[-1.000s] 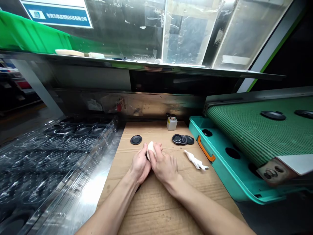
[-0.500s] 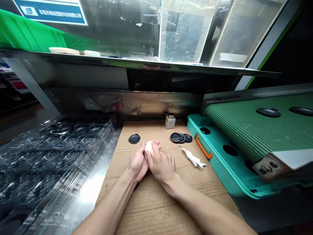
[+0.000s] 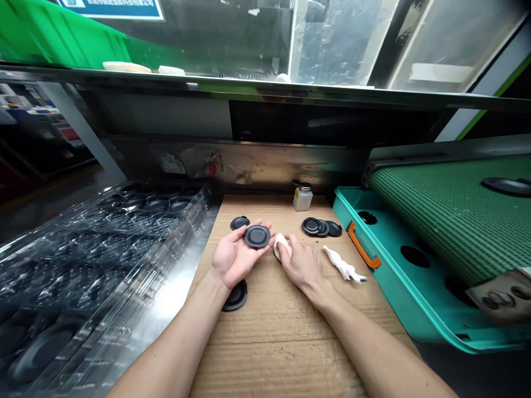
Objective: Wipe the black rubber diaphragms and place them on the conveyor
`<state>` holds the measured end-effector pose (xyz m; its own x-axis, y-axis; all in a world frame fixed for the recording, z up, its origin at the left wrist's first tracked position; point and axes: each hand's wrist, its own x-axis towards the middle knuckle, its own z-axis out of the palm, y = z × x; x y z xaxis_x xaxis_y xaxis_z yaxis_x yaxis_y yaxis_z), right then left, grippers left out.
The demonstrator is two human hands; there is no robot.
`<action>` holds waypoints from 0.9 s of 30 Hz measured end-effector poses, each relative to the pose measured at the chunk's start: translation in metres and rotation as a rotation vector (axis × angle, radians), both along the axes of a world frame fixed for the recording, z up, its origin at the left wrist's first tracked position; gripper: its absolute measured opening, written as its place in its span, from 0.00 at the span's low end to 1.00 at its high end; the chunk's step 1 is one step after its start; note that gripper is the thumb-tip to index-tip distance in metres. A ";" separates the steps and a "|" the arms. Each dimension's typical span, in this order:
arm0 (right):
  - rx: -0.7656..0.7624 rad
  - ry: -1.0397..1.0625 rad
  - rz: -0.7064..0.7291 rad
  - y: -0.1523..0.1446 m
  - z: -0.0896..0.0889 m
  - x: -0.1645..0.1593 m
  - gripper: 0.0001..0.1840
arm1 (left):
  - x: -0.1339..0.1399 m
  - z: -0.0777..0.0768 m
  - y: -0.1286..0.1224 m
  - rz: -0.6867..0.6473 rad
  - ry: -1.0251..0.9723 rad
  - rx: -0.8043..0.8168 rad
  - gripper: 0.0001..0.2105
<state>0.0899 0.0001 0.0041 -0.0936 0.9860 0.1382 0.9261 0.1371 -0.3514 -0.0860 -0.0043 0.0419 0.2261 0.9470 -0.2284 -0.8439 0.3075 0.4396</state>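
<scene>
Left hand (image 3: 233, 257) lies palm-up near frame centre, fingers barely curled under my black round cap (image 3: 257, 236), while my right hand (image 3: 302, 265) pinches a white cloth (image 3: 281, 245) beside it; so loosely cradled, the cap could slide onto the cardboard-covered tabletop (image 3: 274, 331).

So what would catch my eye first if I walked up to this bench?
Probably the left hand in the middle, palm up with a round black cap on its fingers, and the right hand beside it gripping a small white cloth on the cardboard sheet. To the right lies a green conveyor belt above a teal tray.
</scene>
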 end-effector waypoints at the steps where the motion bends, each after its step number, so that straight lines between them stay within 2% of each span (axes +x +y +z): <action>1: -0.018 -0.014 0.007 0.000 -0.001 0.000 0.23 | 0.000 0.001 0.000 0.002 -0.011 0.014 0.19; 4: -0.036 -0.026 0.007 0.003 -0.003 0.001 0.24 | 0.000 0.002 -0.001 -0.011 -0.077 0.038 0.19; 7: -0.034 -0.035 0.010 0.004 -0.004 0.002 0.26 | 0.000 0.002 -0.003 -0.066 -0.116 -0.009 0.22; 12: -0.028 -0.064 0.002 0.002 -0.003 0.001 0.25 | 0.003 0.003 -0.007 -0.096 -0.076 -0.066 0.22; 21: -0.021 -0.070 0.009 0.003 -0.004 0.001 0.24 | 0.003 0.002 -0.008 -0.126 -0.069 -0.057 0.26; 24: -0.036 0.011 0.086 -0.001 -0.001 -0.003 0.23 | 0.003 0.001 -0.006 -0.113 -0.013 -0.016 0.26; 27: 0.021 0.037 0.225 -0.003 0.011 0.000 0.21 | 0.003 0.001 -0.004 -0.075 0.070 0.023 0.23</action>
<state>0.0895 -0.0031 0.0155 -0.3052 0.9377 0.1661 0.8579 0.3464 -0.3796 -0.0825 -0.0079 0.0430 0.2806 0.9331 -0.2249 -0.7856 0.3579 0.5047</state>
